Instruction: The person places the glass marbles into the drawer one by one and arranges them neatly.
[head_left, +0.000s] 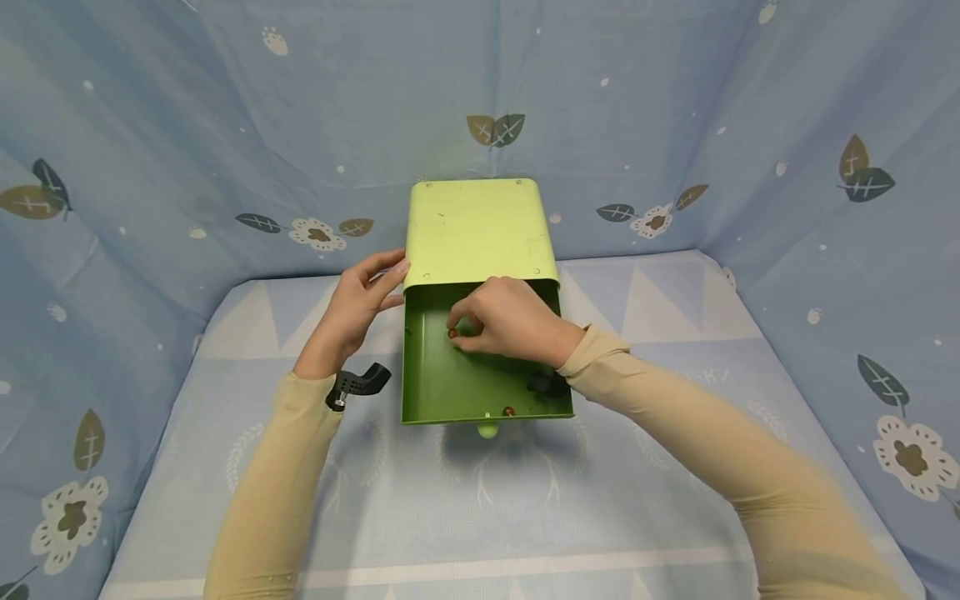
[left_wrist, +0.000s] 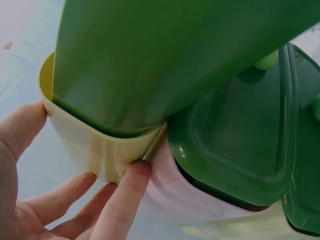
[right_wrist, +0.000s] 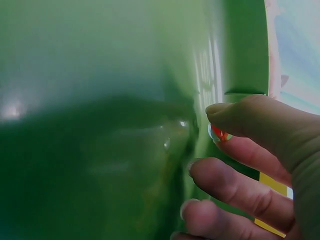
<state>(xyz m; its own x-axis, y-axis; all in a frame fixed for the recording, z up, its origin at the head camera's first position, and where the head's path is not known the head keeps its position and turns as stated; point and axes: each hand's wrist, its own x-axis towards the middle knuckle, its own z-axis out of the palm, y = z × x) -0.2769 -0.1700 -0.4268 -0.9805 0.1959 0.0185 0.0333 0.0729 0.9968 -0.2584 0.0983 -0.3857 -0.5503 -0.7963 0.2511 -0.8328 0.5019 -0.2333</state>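
My right hand (head_left: 513, 321) reaches into the pulled-out green drawer (head_left: 442, 392) and pinches a small marble (right_wrist: 219, 133) between thumb and index finger. Red shows inside the clear marble in the right wrist view, and the other fingers spread below it. A second small reddish marble (head_left: 508, 411) lies by the drawer's front wall. My left hand (head_left: 354, 308) rests against the left side of the yellow-green cabinet (head_left: 480, 229). From the left wrist, its thumb and extended fingertips touch the outside of the top drawer's casing (left_wrist: 95, 145).
Below the open drawer are more compartments with closed green drawer fronts (left_wrist: 235, 145) and round knobs. The open drawer's light green knob (head_left: 487, 430) juts toward me over the patterned cloth (head_left: 465, 517). Blue curtains (head_left: 360, 108) surround the table at the back and sides.
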